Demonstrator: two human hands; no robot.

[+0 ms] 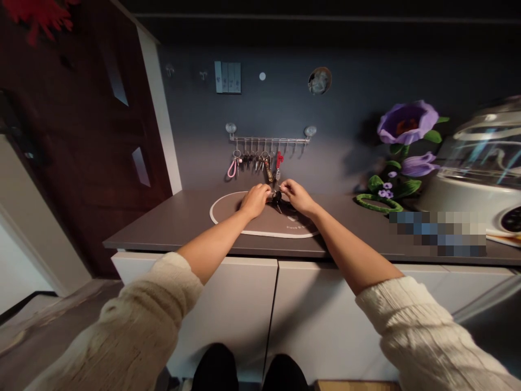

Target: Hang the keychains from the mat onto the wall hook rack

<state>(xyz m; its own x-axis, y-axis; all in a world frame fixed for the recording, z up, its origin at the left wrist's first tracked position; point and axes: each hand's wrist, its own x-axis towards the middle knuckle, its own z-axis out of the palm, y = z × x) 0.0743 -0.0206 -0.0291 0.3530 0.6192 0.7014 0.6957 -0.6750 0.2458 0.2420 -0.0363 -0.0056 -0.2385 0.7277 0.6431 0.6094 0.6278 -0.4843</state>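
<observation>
My left hand [256,200] and my right hand [296,196] meet above a brown oval mat [260,224] with a pale rim. Between their fingertips hangs a small bunch of dark keys [277,200], which both hands pinch from either side. Just behind, a hook rail [271,140] on the wall carries several key rings. A pink loop strap [232,168] hangs at its left part. Near the middle dangles a red cord [279,159] with a metal piece, right above my fingers. The exact grip on the ring is too small to make out.
The mat lies on a grey countertop [179,217] over white cabinet doors [228,304]. To the right stand purple artificial flowers [407,127] and a white appliance with a clear top [459,184]. A dark red door [122,179] is at the left.
</observation>
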